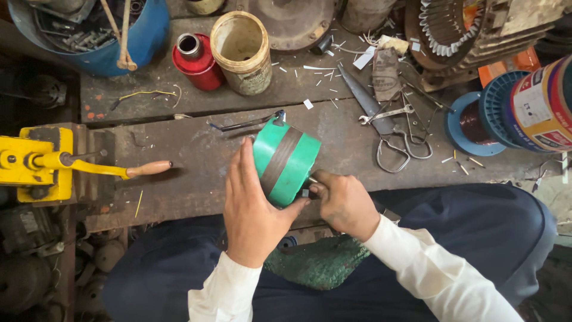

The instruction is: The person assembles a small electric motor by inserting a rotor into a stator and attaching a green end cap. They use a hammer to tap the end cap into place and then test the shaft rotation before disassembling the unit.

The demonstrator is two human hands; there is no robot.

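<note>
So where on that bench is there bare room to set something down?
The widest bare patch of the wooden bench lies between the yellow tool's wooden handle and the left hand holding the green cylinder. The right side is crowded: scissors, a wrench, paper scraps and wire spools.

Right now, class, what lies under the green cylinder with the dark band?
The left hand cups the green cylinder with the dark band from below, over the worn wooden bench. The hand hides its underside.
</note>
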